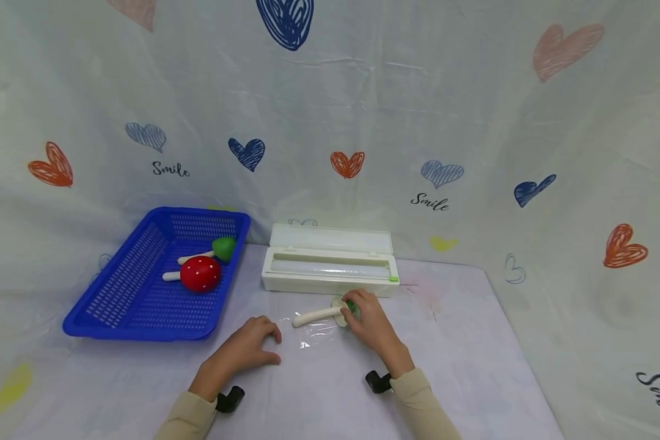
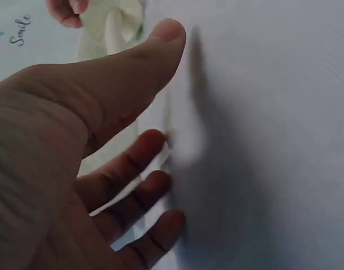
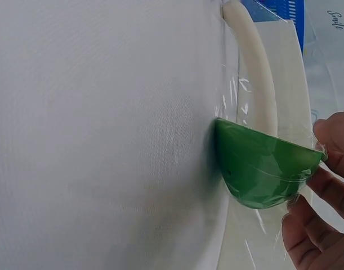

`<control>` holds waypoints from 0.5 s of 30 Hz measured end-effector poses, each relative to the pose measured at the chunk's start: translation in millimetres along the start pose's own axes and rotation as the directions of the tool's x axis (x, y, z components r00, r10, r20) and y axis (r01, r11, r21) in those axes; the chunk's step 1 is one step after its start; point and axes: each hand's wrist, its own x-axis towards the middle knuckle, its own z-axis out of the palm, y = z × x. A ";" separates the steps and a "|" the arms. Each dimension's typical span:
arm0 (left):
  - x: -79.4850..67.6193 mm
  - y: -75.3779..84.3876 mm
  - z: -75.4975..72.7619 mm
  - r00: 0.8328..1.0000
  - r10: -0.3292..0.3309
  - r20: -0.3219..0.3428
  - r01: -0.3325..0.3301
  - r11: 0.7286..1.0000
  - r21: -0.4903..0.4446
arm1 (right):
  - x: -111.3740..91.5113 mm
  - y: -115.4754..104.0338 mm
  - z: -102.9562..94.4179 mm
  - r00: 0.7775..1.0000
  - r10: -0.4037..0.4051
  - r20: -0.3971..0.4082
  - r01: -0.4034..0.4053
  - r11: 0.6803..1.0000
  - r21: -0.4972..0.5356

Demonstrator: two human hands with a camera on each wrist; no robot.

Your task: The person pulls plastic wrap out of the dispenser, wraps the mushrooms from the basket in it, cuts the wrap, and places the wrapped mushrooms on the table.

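Nearest: left hand (image 1: pixel 247 342), thumb and fingers spread in a loose curve, grasping nothing. Past its fingertips, on the white worktop (image 1: pixel 319 397), wrinkled clear plastic film (image 1: pixel 313 333). A careless brush from that hand might have rucked it, since such thin stuff clings to itself.

Right hand (image 1: pixel 371 321), slightly farther: thumb and fingers pinched the cap of a toy mushroom (image 3: pixel 264 149) with a green domed cap and long white stem, film over it. It lay short of the worktop's far edge, stem pointing left. Nothing gripped the stem; I judged it could swing free if the pinch slackened on that smooth dome. Too hard a tug might have torn the film.

Farther, toward the left: blue rectangular plastic basket (image 1: pixel 137 335), holding a red white-spotted mushroom (image 1: pixel 200 274) and a second green-capped mushroom (image 1: pixel 223 248), both liable to roll if jolted.

By the far edge: long white plastic box (image 1: pixel 319 284), lid (image 1: pixel 330 238) raised, pale roll (image 1: pixel 330 269) inside. It stood just behind the right fingers; a forward jab could have shoved it.
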 end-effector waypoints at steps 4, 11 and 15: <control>-1.7 -2.0 -0.1 1.000 0.005 0.012 -0.006 1.000 0.027 | 0.2 0.6 0.3 1.000 0.000 -0.001 0.000 1.000 0.005; 2.3 3.1 -2.8 0.999 0.027 -0.042 -0.021 0.992 0.124 | 1.9 1.6 1.6 1.000 -0.007 0.005 0.007 1.000 0.006; 8.4 9.6 -9.8 0.991 0.053 -0.121 -0.035 0.989 0.143 | 1.5 1.3 1.6 1.000 0.008 0.028 -0.009 1.000 0.007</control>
